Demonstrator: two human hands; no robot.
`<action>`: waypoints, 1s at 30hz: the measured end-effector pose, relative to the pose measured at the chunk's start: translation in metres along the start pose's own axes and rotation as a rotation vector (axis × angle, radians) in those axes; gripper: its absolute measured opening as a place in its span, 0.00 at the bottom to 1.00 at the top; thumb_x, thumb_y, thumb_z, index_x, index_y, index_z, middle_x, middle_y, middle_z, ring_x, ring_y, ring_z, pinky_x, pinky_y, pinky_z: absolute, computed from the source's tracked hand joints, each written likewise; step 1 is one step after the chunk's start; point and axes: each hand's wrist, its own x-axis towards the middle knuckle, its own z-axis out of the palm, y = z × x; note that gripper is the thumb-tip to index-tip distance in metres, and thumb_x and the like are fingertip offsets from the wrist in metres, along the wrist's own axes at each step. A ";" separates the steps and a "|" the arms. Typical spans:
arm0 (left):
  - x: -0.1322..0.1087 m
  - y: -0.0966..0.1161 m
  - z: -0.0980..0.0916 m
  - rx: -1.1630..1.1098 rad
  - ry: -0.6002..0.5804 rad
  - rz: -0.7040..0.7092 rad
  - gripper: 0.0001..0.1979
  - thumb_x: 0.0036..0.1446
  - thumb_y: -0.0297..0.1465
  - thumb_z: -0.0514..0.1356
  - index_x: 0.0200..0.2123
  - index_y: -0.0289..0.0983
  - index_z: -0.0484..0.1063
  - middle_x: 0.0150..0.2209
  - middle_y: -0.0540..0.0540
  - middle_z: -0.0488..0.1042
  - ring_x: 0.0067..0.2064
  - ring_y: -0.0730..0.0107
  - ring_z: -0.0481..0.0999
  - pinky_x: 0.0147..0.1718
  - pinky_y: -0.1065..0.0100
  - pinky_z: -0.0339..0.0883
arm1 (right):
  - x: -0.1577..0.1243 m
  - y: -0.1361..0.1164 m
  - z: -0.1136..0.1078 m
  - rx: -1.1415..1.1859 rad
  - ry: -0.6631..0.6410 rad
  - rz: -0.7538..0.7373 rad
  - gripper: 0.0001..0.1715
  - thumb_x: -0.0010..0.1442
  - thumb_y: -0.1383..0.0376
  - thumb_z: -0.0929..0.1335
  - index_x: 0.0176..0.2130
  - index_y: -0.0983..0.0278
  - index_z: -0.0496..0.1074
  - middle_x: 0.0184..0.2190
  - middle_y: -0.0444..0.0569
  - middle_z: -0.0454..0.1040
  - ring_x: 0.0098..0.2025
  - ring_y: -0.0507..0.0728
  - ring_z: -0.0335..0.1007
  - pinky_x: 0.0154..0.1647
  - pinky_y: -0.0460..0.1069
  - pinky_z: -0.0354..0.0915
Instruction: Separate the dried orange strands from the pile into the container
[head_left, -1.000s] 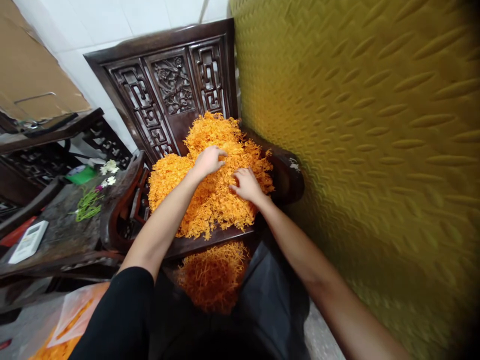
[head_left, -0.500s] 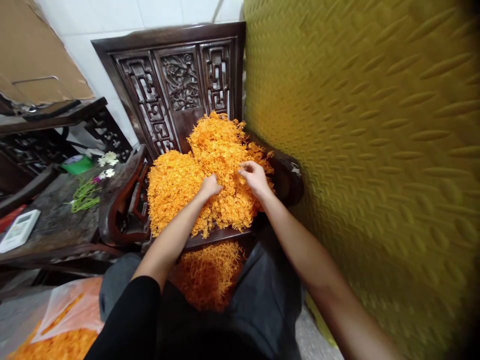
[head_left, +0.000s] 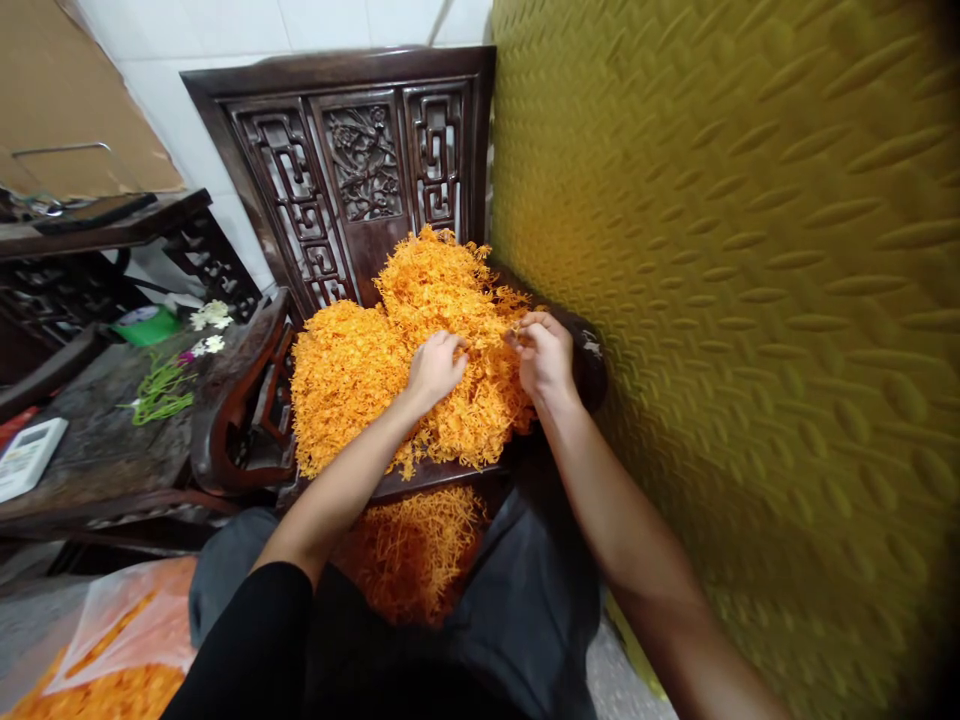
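A big heap of thin orange strands (head_left: pixel 360 370) fills the seat of a dark carved wooden chair (head_left: pixel 345 160). My left hand (head_left: pixel 436 366) rests on the middle of the heap, fingers curled into the strands. My right hand (head_left: pixel 545 355) is at the heap's right side by the chair arm, its fingers pinched on a few strands. A smaller pile of the same orange strands (head_left: pixel 409 545) lies lower down between my knees.
A yellow embossed wall (head_left: pixel 720 300) rises close on the right. To the left a dark wooden side table (head_left: pixel 97 450) carries green stems, white flowers, a green tape roll and a white remote (head_left: pixel 26 458). A clear bag with orange strands (head_left: pixel 112 650) lies on the floor at lower left.
Both hands have shifted up and to the right on the heap. My right hand has closed from a loose reach into a pinch on strands. My left hand curled deeper in.
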 end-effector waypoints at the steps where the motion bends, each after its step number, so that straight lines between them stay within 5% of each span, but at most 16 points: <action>1: 0.001 0.006 0.002 -0.012 -0.021 0.042 0.17 0.67 0.38 0.58 0.53 0.36 0.76 0.53 0.37 0.78 0.57 0.55 0.76 0.59 0.59 0.68 | -0.001 -0.003 0.001 0.001 -0.021 -0.002 0.08 0.47 0.62 0.66 0.31 0.59 0.63 0.28 0.42 0.64 0.28 0.51 0.59 0.38 0.51 0.70; 7: 0.021 0.026 0.025 0.045 -0.208 0.005 0.20 0.61 0.47 0.64 0.46 0.38 0.81 0.46 0.37 0.83 0.53 0.48 0.80 0.58 0.53 0.67 | -0.011 -0.009 0.004 -0.176 -0.160 -0.150 0.09 0.56 0.60 0.65 0.39 0.58 0.65 0.36 0.47 0.71 0.38 0.56 0.70 0.49 0.55 0.73; 13: 0.039 0.018 0.034 0.052 -0.205 -0.149 0.22 0.65 0.47 0.60 0.44 0.34 0.82 0.43 0.33 0.84 0.49 0.49 0.83 0.51 0.57 0.71 | -0.064 -0.010 -0.021 -0.675 -0.230 -0.425 0.31 0.66 0.53 0.68 0.63 0.60 0.63 0.61 0.59 0.69 0.64 0.63 0.66 0.69 0.62 0.63; 17: 0.052 0.021 0.027 0.036 -0.194 -0.200 0.25 0.67 0.48 0.57 0.46 0.31 0.82 0.46 0.29 0.83 0.53 0.49 0.82 0.51 0.60 0.71 | -0.096 0.013 -0.035 -1.101 -0.444 -0.492 0.35 0.68 0.47 0.67 0.66 0.61 0.64 0.70 0.62 0.61 0.74 0.70 0.53 0.76 0.73 0.41; 20: 0.065 0.028 0.017 -0.001 -0.215 -0.222 0.26 0.69 0.47 0.55 0.45 0.30 0.82 0.45 0.31 0.83 0.52 0.51 0.82 0.50 0.62 0.71 | -0.095 0.039 -0.041 -1.256 -0.431 -0.481 0.38 0.67 0.44 0.67 0.67 0.61 0.66 0.72 0.62 0.59 0.75 0.73 0.49 0.76 0.76 0.31; 30: 0.109 0.036 -0.025 -0.079 -0.250 -0.255 0.22 0.64 0.46 0.61 0.33 0.32 0.82 0.30 0.39 0.80 0.38 0.56 0.81 0.40 0.62 0.71 | -0.063 0.067 -0.060 -1.277 -0.308 -0.486 0.36 0.66 0.50 0.69 0.66 0.62 0.66 0.72 0.61 0.59 0.74 0.72 0.52 0.76 0.74 0.35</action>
